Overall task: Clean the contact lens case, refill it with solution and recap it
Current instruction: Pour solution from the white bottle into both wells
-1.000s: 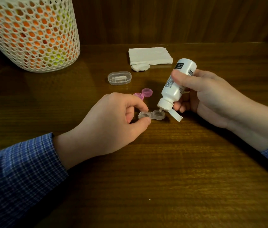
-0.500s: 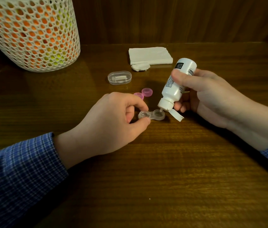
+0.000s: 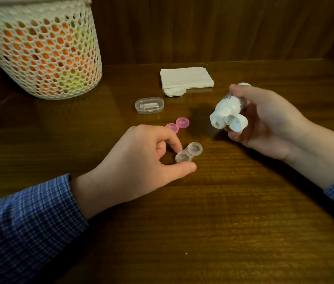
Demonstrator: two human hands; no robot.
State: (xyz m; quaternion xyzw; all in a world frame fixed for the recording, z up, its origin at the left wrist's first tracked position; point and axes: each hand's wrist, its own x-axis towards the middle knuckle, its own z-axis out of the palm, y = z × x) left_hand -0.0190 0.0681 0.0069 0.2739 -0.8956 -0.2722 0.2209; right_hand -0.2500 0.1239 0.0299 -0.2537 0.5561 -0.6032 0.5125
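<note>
- Head view: left hand (image 3: 139, 160) pinches the clear case (image 3: 188, 154) on the desk (image 3: 223, 212), thumb and forefinger at its near well.
- Right hand (image 3: 264, 121) grips the bottle (image 3: 226, 110), its flip cap open, raised above and right of the case.
- Two pink caps (image 3: 177, 124) lie just beyond the left fingers.

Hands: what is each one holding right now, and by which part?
Left hand pinches the lens case at its nearer well, between thumb and forefinger. Right hand grips the bottle around its body, flip cap open.
</note>
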